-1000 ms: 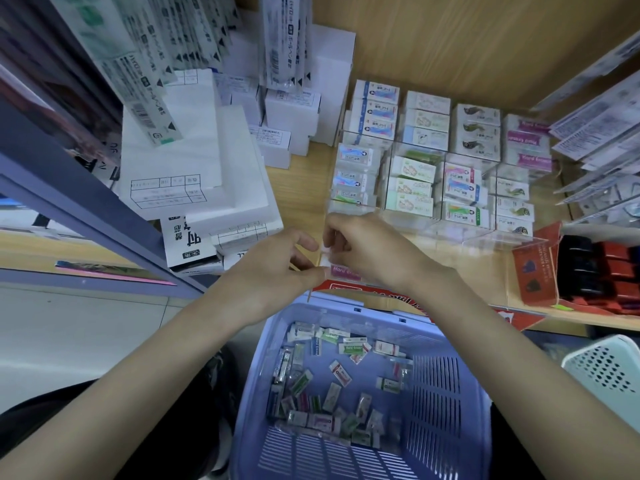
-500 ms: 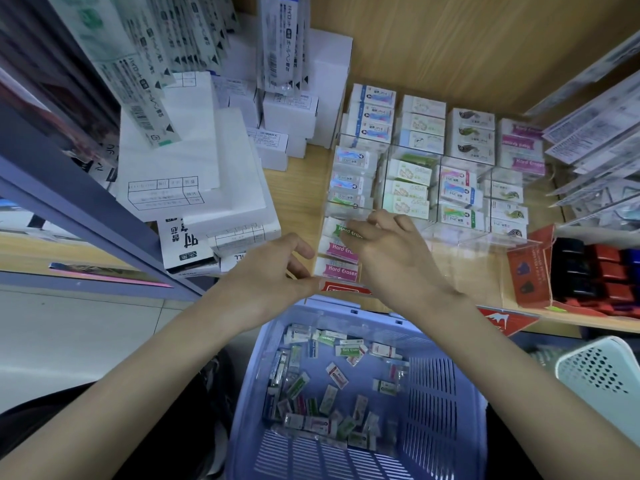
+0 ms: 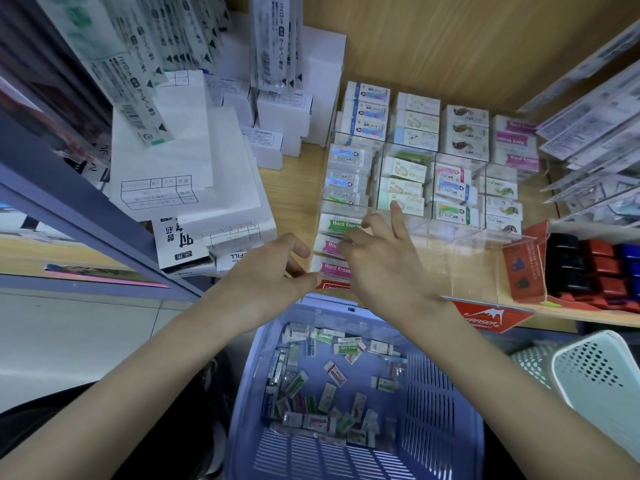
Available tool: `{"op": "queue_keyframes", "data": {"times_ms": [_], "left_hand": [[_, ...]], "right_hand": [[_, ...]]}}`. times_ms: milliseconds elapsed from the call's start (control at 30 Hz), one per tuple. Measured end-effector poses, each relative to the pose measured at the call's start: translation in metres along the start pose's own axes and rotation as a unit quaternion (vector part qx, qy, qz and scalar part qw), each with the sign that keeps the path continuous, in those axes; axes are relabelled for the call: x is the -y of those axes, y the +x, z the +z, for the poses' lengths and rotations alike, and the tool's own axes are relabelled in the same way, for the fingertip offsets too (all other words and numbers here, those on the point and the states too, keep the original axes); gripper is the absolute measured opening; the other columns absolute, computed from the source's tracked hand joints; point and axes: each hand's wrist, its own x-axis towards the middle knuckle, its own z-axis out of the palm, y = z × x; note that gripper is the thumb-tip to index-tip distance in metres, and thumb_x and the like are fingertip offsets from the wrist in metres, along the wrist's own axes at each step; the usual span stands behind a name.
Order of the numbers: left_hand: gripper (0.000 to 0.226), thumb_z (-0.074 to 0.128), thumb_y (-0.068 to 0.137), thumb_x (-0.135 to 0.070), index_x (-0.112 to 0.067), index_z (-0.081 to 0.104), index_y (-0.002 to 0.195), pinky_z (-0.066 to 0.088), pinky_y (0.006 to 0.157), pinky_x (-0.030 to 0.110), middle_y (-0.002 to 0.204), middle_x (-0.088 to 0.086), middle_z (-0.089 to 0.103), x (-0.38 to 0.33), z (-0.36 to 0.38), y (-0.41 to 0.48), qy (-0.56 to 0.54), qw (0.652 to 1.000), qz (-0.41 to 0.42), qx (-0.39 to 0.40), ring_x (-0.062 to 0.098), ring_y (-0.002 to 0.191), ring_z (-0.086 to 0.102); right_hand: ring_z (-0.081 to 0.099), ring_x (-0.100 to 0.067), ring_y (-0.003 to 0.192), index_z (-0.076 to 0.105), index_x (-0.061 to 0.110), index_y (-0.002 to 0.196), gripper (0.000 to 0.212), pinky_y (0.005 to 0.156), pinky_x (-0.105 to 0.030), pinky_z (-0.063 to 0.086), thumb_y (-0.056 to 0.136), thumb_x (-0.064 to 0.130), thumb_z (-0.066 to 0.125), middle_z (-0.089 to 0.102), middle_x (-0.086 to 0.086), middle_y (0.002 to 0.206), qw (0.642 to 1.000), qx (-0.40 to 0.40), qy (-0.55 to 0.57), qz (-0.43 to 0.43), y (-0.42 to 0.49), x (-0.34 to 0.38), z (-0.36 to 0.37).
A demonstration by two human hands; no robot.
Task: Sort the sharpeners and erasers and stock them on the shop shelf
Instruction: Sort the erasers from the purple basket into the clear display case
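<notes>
Fingers (image 3: 356, 241) of your right hand (image 3: 381, 265) curl against the middle Hard Eraser (image 3: 326, 244), front-left in the clear tray (image 3: 460, 258); grip unclear. Your left hand (image 3: 270, 271) hangs loose, holding nothing visible. It looks light, stiff and slick-wrapped: pinch its long edges

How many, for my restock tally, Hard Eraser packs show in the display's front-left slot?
3: the green pack at the back, the middle pink pack partly under the right hand, the nearest pink pack in front. The hand may hide more.

Head view looks down close over shelf (image 3: 294, 188).
</notes>
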Motion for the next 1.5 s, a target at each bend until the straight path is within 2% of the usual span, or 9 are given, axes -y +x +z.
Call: {"op": "queue_keyframes", "data": {"times_ms": [233,400,533,733,867,967,1067,1233,1500], "left_hand": [[0.016,0.061,0.088,-0.034,-0.025,0.054,0.099,0.043,0.065,0.022,0.087,-0.014,0.060,-0.008,0.004,-0.021,0.039,0.996,0.038,-0.068,0.003,0.077,0.057],[0.008,0.062,0.089,-0.026,-0.019,0.057,0.091,0.039,0.061,0.008,0.083,-0.009,0.061,0.007,0.046,-0.028,0.041,0.997,0.062,-0.005,0.001,0.074,0.056],[0.013,0.059,0.091,-0.013,-0.006,0.060,0.102,0.046,0.071,0.020,0.094,0.006,0.062,0.062,0.117,-0.010,0.036,0.990,0.016,0.136,0.017,0.083,0.058],[0.028,0.064,0.085,-0.005,0.003,0.058,0.111,0.042,0.074,0.019,0.102,0.013,0.058,0.167,0.210,0.034,0.105,0.981,-0.057,0.151,0.023,0.095,0.056],[0.031,0.069,0.082,-0.003,0.003,0.057,0.110,0.045,0.083,0.032,0.105,0.020,0.058,0.212,0.256,0.042,0.085,0.973,-0.093,0.192,0.034,0.100,0.058],[0.036,0.071,0.082,-0.014,-0.002,0.058,0.113,0.036,0.078,0.029,0.113,0.019,0.059,0.234,0.282,0.039,0.140,0.957,-0.069,0.245,0.035,0.108,0.055],[0.053,0.068,0.084,-0.029,-0.009,0.050,0.130,0.032,0.080,0.028,0.130,0.013,0.050,0.246,0.296,0.040,0.232,0.932,-0.011,0.278,0.030,0.121,0.045],[0.064,0.063,0.083,-0.049,-0.024,0.043,0.138,0.034,0.102,0.044,0.136,0.012,0.039,0.264,0.308,0.044,0.303,0.913,-0.001,0.272,0.033,0.130,0.031],[0.041,0.064,0.083,-0.044,-0.007,0.072,0.096,0.031,0.067,0.031,0.089,0.022,0.065,0.270,0.310,0.057,0.251,0.932,0.040,0.257,0.034,0.089,0.059]], "right_hand": [[0.044,-0.024,0.105,0.070,0.007,0.101,0.039,0.097,-0.034,0.038,0.079,0.004,0.038,0.065,-0.004,0.103,0.955,-0.150,0.258,-0.001,-0.040,-0.020,-0.003],[0.054,-0.020,0.074,0.065,0.005,0.082,0.029,0.066,-0.033,0.042,0.082,0.009,0.037,0.064,-0.005,0.080,0.897,-0.180,0.398,0.065,-0.118,-0.011,0.023],[0.053,-0.015,0.067,0.064,0.008,0.085,0.023,0.059,-0.035,0.040,0.089,0.005,0.041,0.060,-0.001,0.077,0.873,0.069,0.445,0.188,-0.155,0.004,0.111],[0.048,-0.019,0.081,0.057,-0.002,0.107,0.018,0.058,-0.019,0.038,0.094,-0.004,0.044,0.049,-0.009,0.095,0.703,0.354,0.533,0.310,-0.202,0.028,0.237],[0.047,-0.025,0.095,0.048,-0.011,0.117,0.028,0.067,-0.019,0.043,0.091,-0.002,0.053,0.043,-0.013,0.106,0.750,0.378,0.477,0.258,-0.219,0.044,0.283],[0.029,-0.033,0.134,0.028,0.009,0.146,0.081,0.107,-0.034,0.032,0.080,0.024,0.074,0.029,-0.018,0.145,0.787,0.389,0.425,0.220,-0.228,0.057,0.316],[0.010,-0.036,0.142,0.010,0.021,0.150,0.104,0.113,-0.042,0.023,0.074,0.039,0.077,0.005,-0.021,0.152,0.805,0.369,0.416,0.208,-0.225,0.059,0.334],[0.035,-0.044,0.125,0.022,0.026,0.147,0.089,0.104,-0.043,0.035,0.076,0.031,0.075,0.023,-0.018,0.141,0.815,0.320,0.430,0.222,-0.212,0.067,0.345],[0.050,-0.039,0.110,0.045,0.007,0.126,0.055,0.090,-0.037,0.045,0.077,0.005,0.070,0.032,-0.020,0.126,0.785,0.281,0.499,0.236,-0.205,0.087,0.346]]}}
